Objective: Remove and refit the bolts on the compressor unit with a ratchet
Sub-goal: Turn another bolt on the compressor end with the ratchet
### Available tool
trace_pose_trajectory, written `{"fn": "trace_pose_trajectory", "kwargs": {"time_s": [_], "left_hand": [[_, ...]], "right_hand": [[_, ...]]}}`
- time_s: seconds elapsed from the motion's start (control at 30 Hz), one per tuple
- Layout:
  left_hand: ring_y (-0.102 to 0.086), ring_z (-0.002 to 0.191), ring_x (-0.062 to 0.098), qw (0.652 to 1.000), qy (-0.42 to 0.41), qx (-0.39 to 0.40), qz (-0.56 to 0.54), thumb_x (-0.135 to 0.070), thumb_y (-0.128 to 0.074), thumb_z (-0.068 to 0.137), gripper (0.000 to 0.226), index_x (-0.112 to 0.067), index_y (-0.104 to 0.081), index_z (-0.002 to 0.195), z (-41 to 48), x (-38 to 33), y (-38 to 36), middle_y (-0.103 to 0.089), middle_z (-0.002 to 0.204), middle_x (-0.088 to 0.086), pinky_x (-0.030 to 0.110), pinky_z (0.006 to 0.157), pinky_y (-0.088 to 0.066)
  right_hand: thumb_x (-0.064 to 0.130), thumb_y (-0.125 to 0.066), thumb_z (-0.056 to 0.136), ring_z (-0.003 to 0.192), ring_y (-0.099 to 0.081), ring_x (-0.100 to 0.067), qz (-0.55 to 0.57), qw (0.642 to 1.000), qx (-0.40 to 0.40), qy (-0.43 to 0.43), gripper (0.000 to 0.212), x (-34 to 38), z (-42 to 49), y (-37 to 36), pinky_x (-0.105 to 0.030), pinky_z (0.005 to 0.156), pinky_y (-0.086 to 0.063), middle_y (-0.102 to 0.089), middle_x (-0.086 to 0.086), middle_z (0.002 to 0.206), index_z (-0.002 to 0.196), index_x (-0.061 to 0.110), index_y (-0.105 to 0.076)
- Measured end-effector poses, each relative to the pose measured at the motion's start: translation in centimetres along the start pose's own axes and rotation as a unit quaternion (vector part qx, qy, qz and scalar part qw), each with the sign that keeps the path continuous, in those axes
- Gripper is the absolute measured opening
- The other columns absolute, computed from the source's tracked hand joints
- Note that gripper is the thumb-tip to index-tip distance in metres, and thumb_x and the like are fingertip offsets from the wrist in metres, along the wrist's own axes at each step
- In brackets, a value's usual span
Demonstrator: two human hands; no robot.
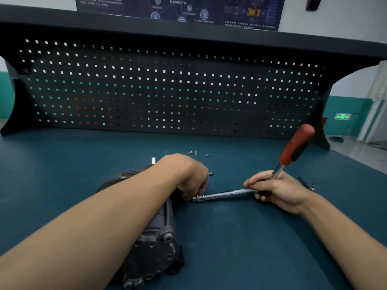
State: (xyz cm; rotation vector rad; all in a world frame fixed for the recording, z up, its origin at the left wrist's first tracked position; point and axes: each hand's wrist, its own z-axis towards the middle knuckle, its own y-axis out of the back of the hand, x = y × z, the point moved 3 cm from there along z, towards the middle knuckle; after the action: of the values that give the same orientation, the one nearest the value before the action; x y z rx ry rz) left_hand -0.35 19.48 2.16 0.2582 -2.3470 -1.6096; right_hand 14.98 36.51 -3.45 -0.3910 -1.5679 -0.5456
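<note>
The dark grey compressor unit (155, 248) lies on the blue bench, partly under my left forearm. My left hand (188, 174) reaches over its far end, and its fingertips pinch the chrome socket (199, 198) at the tip of a chrome extension bar (226, 194). That bar runs level to the right into my right hand (278, 191). This hand grips the ratchet where the bar meets its shaft. The red and black handle (297, 145) sticks up and to the right. Several loose bolts (195, 153) lie behind my left hand, and one more bolt (210, 173) lies beside it.
A black pegboard (167, 91) closes off the back of the bench. A small chrome upright part (153, 160) shows behind the compressor. A small dark metal tool (307, 184) lies on the blue mat (240, 237) to the right of my right hand.
</note>
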Motion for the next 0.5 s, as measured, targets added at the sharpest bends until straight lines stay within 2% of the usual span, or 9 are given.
{"fn": "trace_pose_trajectory", "kwargs": {"time_s": [0.1, 0.17, 0.3, 0.5], "left_hand": [[-0.058, 0.083, 0.018, 1.000, 0.000, -0.006, -0.008, -0.006, -0.075, 0.081, 0.037, -0.021, -0.070, 0.115, 0.0, 0.0, 0.0, -0.055, 0.076, -0.014, 0.024, 0.062, -0.044], [-0.059, 0.083, 0.018, 1.000, -0.002, -0.010, -0.012, -0.004, -0.075, 0.080, 0.037, -0.021, -0.071, 0.113, -0.1, -0.1, 0.0, -0.056, 0.075, -0.014, 0.024, 0.062, -0.047], [-0.064, 0.083, 0.019, 1.000, -0.007, 0.002, -0.024, 0.002, -0.074, 0.080, 0.033, -0.020, -0.072, 0.104, -0.2, 0.0, -0.1, -0.060, 0.073, -0.012, 0.028, 0.075, -0.054], [-0.070, 0.091, 0.022, 1.000, -0.011, 0.011, -0.001, 0.002, -0.077, 0.077, 0.031, -0.022, -0.073, 0.096, -0.4, -0.2, 0.0, -0.063, 0.072, -0.010, 0.030, 0.075, -0.055]], "right_hand": [[-0.003, -0.060, 0.094, 0.049, -0.055, -0.016, -0.018, 0.999, -0.020, -0.035, 0.013, 0.1, 0.1, 0.2, -0.021, 0.039, -0.040, -0.074, -0.012, 0.082, 0.093, 0.004, -0.071], [0.008, -0.059, 0.098, 0.046, -0.052, -0.015, -0.032, 0.997, -0.036, -0.054, 0.011, 0.2, 0.1, 0.5, -0.021, 0.037, -0.037, -0.074, -0.010, 0.077, 0.101, 0.006, -0.070], [0.016, -0.054, 0.102, 0.037, -0.045, -0.014, -0.056, 0.992, -0.084, -0.076, 0.019, 0.2, 0.1, 1.4, -0.018, 0.032, -0.027, -0.071, -0.008, 0.066, 0.101, 0.005, -0.069], [0.019, -0.056, 0.101, 0.030, -0.035, -0.011, -0.061, 0.983, -0.139, -0.108, 0.019, 0.1, 0.1, 2.2, -0.014, 0.029, -0.018, -0.065, -0.004, 0.054, 0.095, 0.004, -0.065]]}}
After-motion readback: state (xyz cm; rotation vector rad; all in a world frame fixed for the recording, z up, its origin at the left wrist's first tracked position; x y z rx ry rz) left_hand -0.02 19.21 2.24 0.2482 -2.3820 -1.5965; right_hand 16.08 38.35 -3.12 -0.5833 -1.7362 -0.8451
